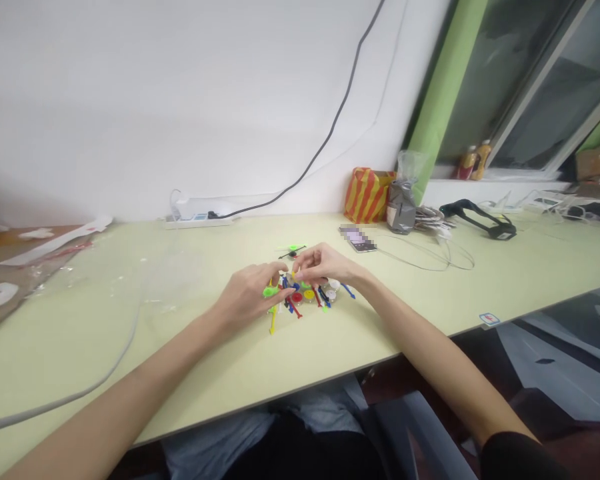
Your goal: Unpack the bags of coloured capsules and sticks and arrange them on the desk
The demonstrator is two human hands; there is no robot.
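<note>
A small pile of coloured plastic arrow spinners lies on the table between my hands, with a red disc (297, 298), a yellow disc (309, 295) and white discs among blue, red and yellow arrows. My left hand (250, 292) rests at the pile's left side, thumb and fingers apart, beside a green disc (270, 292) and a yellow arrow (273, 322). Over the far side of the pile, my right hand (323, 263) pinches a small yellow plastic piece (294, 275), mostly covered by the fingertips. Just beyond sits a black arrow spinner (293, 253) with a green one behind it.
On the pale table (190, 373) lie a phone (358, 239), a striped bag (367, 195), a grey bag (401, 207) and a black headset-like frame (480, 219). A power strip (199, 220) stands by the wall. Clear plastic (175, 277) and a grey cable (115, 370) are at left.
</note>
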